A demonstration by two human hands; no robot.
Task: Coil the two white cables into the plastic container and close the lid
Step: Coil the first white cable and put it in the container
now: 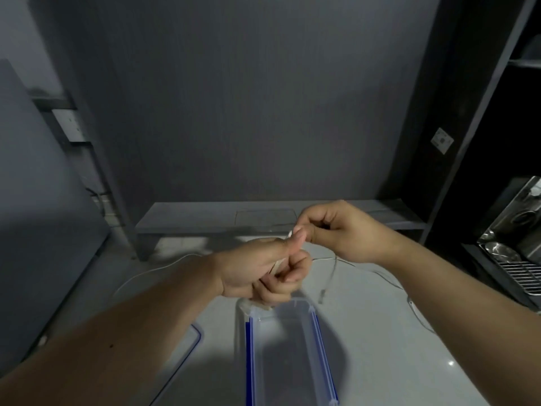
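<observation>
Above the far end of the clear plastic container [322, 347] with blue side clips, my left hand [263, 268] is closed on a bundle of white cable. Close to its upper right, my right hand [336, 230] pinches a strand of the same white cable [330, 273], whose loose loop and plug end [321, 297] hang down between the hands. A second white cable [140, 275] lies on the table to the left, running behind my left forearm. More thin cable trails right across the table [389, 278]. The container stands open, nothing visible inside.
The blue-edged clear lid [187, 350] lies flat left of the container, partly under my left arm. A low grey shelf [205, 218] runs along the wall behind. A steel appliance with a wire rack [524, 253] stands at the right edge.
</observation>
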